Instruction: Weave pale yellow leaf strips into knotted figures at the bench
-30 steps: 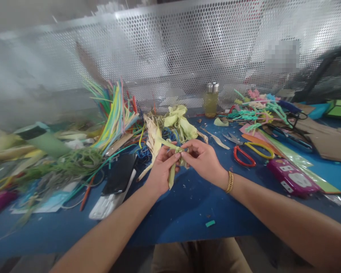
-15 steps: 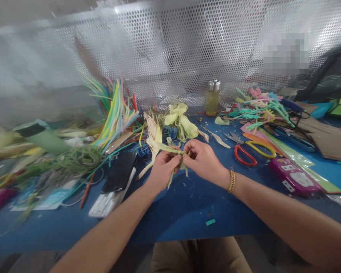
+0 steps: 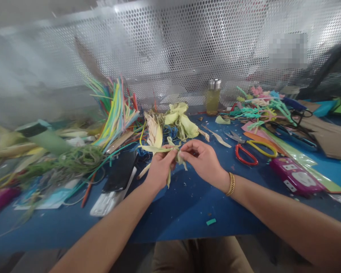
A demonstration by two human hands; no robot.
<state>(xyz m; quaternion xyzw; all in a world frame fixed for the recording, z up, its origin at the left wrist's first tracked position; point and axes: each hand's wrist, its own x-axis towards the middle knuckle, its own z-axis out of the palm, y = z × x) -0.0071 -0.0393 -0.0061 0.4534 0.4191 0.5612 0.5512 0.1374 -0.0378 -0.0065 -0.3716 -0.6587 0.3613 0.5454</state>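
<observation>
Above the blue table, my left hand (image 3: 160, 168) is closed, pinching a pale green corn husk strip (image 3: 149, 148) between thumb and fingers. One end of the husk sticks out to the left and loose ends hang beneath the fingers. Close beside it, my right hand (image 3: 206, 163), with a gold bracelet (image 3: 231, 184) on the wrist, pinches the same husk piece at its right side. Fingers hide the exact spot where the husk is gripped. Just behind my hands lies a heap of corn husks (image 3: 187, 127).
Scissors (image 3: 241, 141) with red and yellow handles lie right, near a purple case (image 3: 295, 176). A phone (image 3: 119, 172) is at left. Behind stand a colourful bundle of fuzzy stems (image 3: 115, 110), a bottle (image 3: 213, 99) and a perforated metal panel (image 3: 233, 41). Tangled green fibre (image 3: 85, 159) lies left.
My right fingers have shifted slightly up and left along the husk. Its left end now points more level to the left, and the piece between my hands looks more spread out.
</observation>
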